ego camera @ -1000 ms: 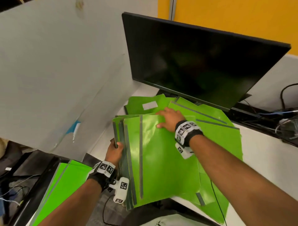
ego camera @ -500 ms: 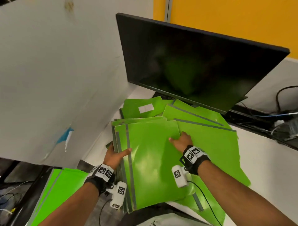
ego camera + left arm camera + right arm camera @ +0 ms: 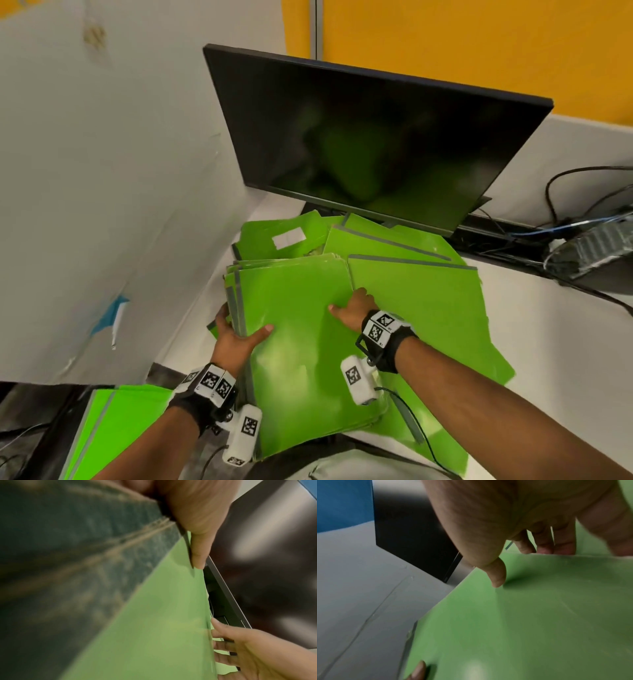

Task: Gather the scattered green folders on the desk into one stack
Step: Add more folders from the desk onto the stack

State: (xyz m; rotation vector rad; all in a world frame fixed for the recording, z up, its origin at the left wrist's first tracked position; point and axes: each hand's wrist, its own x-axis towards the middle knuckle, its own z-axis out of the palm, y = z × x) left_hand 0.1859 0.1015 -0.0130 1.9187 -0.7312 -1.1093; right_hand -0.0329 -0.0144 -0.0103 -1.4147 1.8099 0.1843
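Note:
A stack of green folders (image 3: 298, 342) lies at the desk's front left corner, overhanging the edge. My left hand (image 3: 239, 337) grips its left side, thumb on top and fingers underneath. My right hand (image 3: 354, 306) holds the right edge, with the thumb pressing the top folder (image 3: 530, 615) and the fingertips curled over the edge. Loose green folders (image 3: 418, 301) lie spread to the right and behind, one bearing a white label (image 3: 287, 238). The left wrist view shows the stack (image 3: 154, 615) edge-on, between my left hand (image 3: 197, 527) and my right hand (image 3: 248, 653).
A black monitor (image 3: 359, 144) stands just behind the folders. A grey partition (image 3: 102, 171) closes off the left side. Cables and a device (image 3: 589, 246) sit at the back right. More green folders (image 3: 116, 428) lie below the desk at lower left. White desk (image 3: 548, 342) shows at right.
My right hand slid from the stack's far edge back to its right edge. My left thumb came up onto the top folder. The stack looks more squared.

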